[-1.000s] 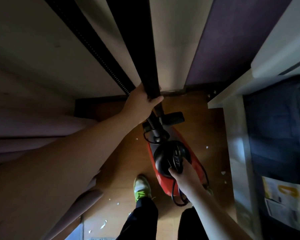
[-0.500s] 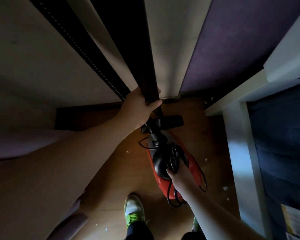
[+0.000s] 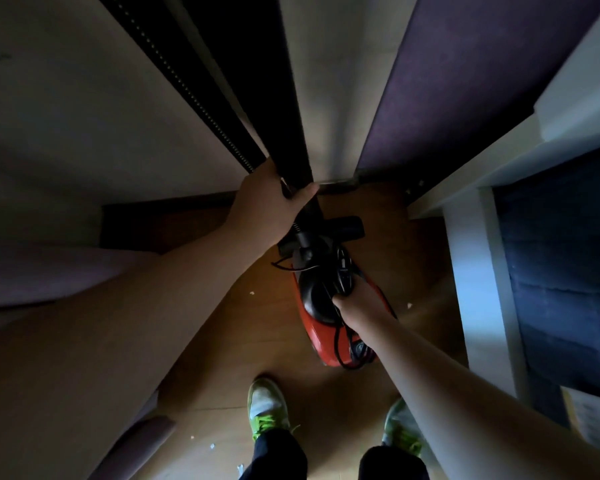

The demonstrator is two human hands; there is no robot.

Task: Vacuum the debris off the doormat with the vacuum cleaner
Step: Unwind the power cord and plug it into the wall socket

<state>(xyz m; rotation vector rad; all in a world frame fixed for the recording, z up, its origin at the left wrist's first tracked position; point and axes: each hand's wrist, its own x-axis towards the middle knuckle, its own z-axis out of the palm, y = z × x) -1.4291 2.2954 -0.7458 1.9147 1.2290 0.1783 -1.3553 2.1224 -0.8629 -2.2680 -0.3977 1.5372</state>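
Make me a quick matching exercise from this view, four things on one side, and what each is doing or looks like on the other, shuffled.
Things:
1. left hand
2. right hand
3. vacuum cleaner body
4. shoes

States:
A. red, with a black top
B. gripping the dark wand
C. green laces, on the wooden floor
D. holding the black handle on the vacuum's top

Pairs: 1-B, 2-D, 3-A, 4-C

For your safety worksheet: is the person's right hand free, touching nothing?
No: the right hand grips the black handle on the red vacuum cleaner, while the left hand holds the black tube.
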